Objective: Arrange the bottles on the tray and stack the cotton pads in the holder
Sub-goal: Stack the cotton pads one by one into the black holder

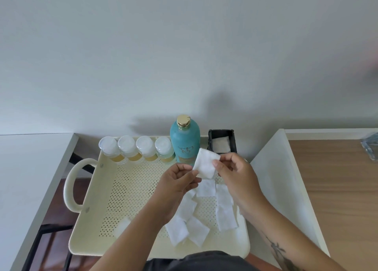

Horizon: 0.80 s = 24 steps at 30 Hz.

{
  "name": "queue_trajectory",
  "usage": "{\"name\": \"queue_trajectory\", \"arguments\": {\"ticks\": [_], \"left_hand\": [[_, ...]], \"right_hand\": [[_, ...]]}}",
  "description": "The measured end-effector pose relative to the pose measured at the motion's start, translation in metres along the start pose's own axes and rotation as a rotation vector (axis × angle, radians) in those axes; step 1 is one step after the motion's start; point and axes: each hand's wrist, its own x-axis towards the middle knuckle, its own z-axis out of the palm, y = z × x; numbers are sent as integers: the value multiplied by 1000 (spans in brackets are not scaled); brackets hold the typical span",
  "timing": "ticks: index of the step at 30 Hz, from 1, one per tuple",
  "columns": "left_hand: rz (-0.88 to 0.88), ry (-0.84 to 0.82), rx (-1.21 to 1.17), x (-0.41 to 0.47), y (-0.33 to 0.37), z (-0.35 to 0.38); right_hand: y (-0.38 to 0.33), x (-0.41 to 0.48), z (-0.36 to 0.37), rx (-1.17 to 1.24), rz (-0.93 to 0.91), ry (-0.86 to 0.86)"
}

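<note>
A cream perforated tray (131, 191) holds several small white-capped bottles (136, 149) in a row along its far edge, beside a tall teal bottle (185, 140) with a gold cap. A black holder (222, 141) at the tray's far right corner has a white pad inside. Both hands pinch one white cotton pad (205, 163) above the tray: my left hand (176, 185) at its lower left corner, my right hand (235, 175) at its right edge. Several loose cotton pads (204, 189) lie on the tray under and below my hands.
The tray has a loop handle (70, 185) on its left side. A white table (24, 178) stands to the left and a white-edged wooden surface (337, 189) to the right, with a clear object (371, 149) at its far right. A plain wall lies behind.
</note>
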Motion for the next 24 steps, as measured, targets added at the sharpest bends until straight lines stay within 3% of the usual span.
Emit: {"name": "queue_trajectory", "arguments": {"ticks": [2,7,13,24], "left_hand": [[16,65,109,5,0,-6],[48,287,662,22,-8,-29],[111,332,1017,33,-27,-49],[84,359,1219,42,-40,-56]], "right_hand": [[-8,9,-7,-54,-72,21],[-24,45,-29,-326,-236,54],[-21,74,-35,-452,-219,64],[-9,79,-23,-633,-201,60]]}}
